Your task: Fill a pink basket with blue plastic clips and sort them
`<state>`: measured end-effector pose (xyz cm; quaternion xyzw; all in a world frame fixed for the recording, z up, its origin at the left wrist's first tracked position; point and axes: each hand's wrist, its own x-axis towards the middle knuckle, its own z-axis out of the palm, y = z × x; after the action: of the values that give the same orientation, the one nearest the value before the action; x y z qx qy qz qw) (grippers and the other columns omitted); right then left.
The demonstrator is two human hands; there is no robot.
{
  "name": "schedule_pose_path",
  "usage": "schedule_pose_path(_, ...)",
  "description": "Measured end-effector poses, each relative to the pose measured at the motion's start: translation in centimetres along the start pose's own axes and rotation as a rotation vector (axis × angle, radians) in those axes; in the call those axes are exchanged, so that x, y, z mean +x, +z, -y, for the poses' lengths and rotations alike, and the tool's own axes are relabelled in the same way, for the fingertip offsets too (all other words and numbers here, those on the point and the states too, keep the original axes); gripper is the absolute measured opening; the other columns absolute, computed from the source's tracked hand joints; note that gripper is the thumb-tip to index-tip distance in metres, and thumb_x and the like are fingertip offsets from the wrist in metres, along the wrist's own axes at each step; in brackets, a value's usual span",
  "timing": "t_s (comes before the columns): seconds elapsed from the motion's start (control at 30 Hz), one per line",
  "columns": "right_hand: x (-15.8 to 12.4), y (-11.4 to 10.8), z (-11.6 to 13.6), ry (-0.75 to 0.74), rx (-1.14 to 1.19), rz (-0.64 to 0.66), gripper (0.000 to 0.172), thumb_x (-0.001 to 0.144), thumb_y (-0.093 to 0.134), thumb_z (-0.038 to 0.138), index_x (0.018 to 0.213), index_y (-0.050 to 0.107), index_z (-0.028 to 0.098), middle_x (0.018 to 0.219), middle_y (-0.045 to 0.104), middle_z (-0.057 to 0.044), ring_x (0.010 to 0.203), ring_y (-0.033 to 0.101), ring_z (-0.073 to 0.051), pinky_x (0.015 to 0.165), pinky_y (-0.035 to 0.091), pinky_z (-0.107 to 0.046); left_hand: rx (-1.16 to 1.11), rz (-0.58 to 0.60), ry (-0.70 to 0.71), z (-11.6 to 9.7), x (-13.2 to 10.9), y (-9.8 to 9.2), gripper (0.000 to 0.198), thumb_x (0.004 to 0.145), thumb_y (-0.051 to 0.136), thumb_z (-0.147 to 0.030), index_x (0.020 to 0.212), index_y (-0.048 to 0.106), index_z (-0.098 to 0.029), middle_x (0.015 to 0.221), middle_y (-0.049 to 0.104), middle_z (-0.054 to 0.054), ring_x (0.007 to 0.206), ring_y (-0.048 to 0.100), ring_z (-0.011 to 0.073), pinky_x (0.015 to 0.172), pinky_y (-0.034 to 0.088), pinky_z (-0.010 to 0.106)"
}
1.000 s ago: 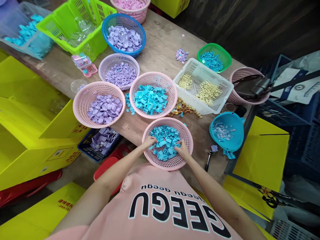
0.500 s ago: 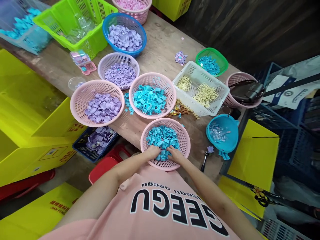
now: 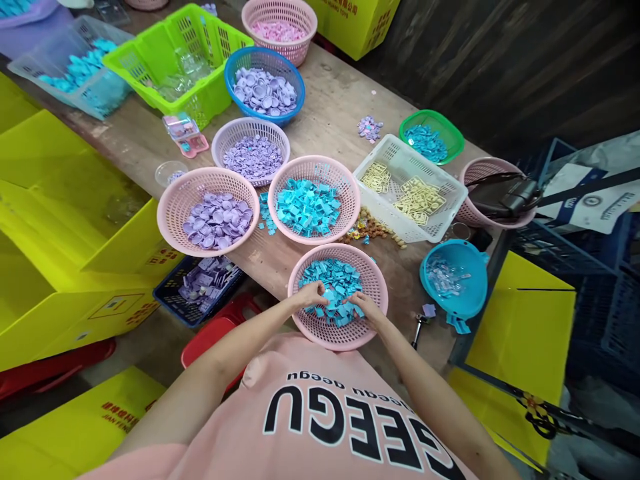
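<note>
Both hands are inside the nearest pink basket (image 3: 373, 273), which holds a heap of small blue plastic pieces (image 3: 336, 279). My left hand (image 3: 309, 294) rests on the pile's near left side, fingers curled and pinched round a blue piece. My right hand (image 3: 367, 307) lies on the near right side, its fingers bent and pressed onto the blue pieces. The two hands sit close together, with a few pieces between them.
On the wooden table (image 3: 330, 113) stand more baskets: blue pieces (image 3: 313, 200), purple caps (image 3: 208, 211), purple bits (image 3: 251, 145), a blue bowl (image 3: 265, 85), a white tray (image 3: 410, 188), a teal bowl (image 3: 454, 277), a green crate (image 3: 175, 60). Yellow cartons (image 3: 65, 267) stand left.
Both hands shifted slightly farther into the basket and drew together; the left fingers closed on a piece. The camera view moved a little.
</note>
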<state>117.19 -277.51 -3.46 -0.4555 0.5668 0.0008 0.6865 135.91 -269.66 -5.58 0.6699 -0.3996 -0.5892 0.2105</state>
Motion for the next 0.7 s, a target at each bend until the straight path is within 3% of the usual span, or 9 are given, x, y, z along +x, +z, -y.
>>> schedule_pose_path(0.1,-0.3,-0.2,0.8,0.060,-0.043,0.004,0.026,0.060,0.064,0.036,0.076,0.049,0.022,0.060,0.058,0.004,0.044,0.042,-0.009,0.037,0.030,-0.021,0.066,-0.052,0.130,0.1,-0.4,-0.2,0.053,0.063,0.068,-0.021,0.114,0.055,-0.020,0.087,0.056,-0.001,0.081,0.055,0.0156,0.070,0.044,0.024)
schedule_pose_path(0.23,-1.0,-0.4,1.4,0.075,-0.137,0.107,0.039,0.065,0.063,0.030,0.103,0.059,0.022,0.063,0.059,0.004,0.046,0.044,-0.008,0.036,0.029,-0.020,0.345,-0.075,0.357,-0.2,-1.6,-0.2,0.048,0.074,0.056,-0.019,0.122,0.052,-0.025,0.112,0.053,0.005,0.091,0.057,0.0198,0.078,0.046,0.030)
schedule_pose_path(0.3,-1.0,-0.2,1.8,0.101,-0.195,0.115,0.032,0.065,0.064,0.029,0.095,0.064,0.020,0.063,0.058,0.003,0.047,0.043,-0.008,0.036,0.029,-0.020,0.345,-0.106,0.396,-0.5,-2.0,-0.2,0.041,0.077,0.053,-0.023,0.118,0.055,-0.023,0.115,0.052,0.007,0.088,0.058,0.0204,0.077,0.047,0.032)
schedule_pose_path(0.4,-0.5,0.7,4.2,0.112,-0.148,0.095,0.020,0.066,0.065,0.031,0.080,0.066,0.017,0.064,0.059,0.001,0.049,0.043,-0.008,0.037,0.031,-0.019,0.097,-0.289,0.347,-1.7,-1.3,-1.2,0.028,0.076,0.055,-0.025,0.102,0.059,-0.016,0.101,0.059,0.007,0.092,0.057,0.0214,0.083,0.046,0.034)
schedule_pose_path(0.47,0.2,1.7,7.7,0.036,-0.060,0.106,0.021,0.067,0.065,0.035,0.079,0.065,0.017,0.067,0.061,0.000,0.051,0.044,-0.008,0.037,0.032,-0.019,-0.119,-0.430,0.322,-3.3,-0.1,-3.3,0.021,0.075,0.055,-0.023,0.094,0.059,-0.016,0.092,0.061,0.005,0.090,0.057,0.0199,0.084,0.045,0.033)
schedule_pose_path(0.53,1.1,2.7,12.1,-0.084,0.036,0.119,0.029,0.069,0.063,0.041,0.086,0.064,0.017,0.073,0.063,-0.002,0.052,0.046,-0.008,0.040,0.035,-0.019,-0.269,-0.566,0.345,-5.4,1.4,-6.8,0.018,0.075,0.053,-0.022,0.092,0.058,-0.016,0.088,0.061,0.004,0.086,0.056,0.0189,0.083,0.045,0.033)
schedule_pose_path(0.6,2.2,3.0,16.0,-0.178,0.131,0.091,0.042,0.074,0.057,0.051,0.102,0.060,0.021,0.090,0.065,-0.004,0.064,0.054,-0.011,0.052,0.047,-0.022,-0.319,-0.724,0.368,-7.4,2.7,-10.7,0.018,0.078,0.052,-0.024,0.093,0.058,-0.016,0.092,0.060,0.005,0.093,0.055,0.0208,0.088,0.044,0.036)
schedule_pose_path(0.7,3.5,2.1,17.6,-0.333,-0.074,-0.099,0.051,0.074,0.055,0.055,0.117,0.051,0.026,0.116,0.060,-0.005,0.089,0.058,-0.016,0.072,0.051,-0.031,-0.216,-0.927,0.328,-8.9,3.3,-14.4,0.035,0.074,0.059,-0.025,0.108,0.053,-0.018,0.115,0.053,0.009,0.117,0.045,0.0259,0.102,0.034,0.042)
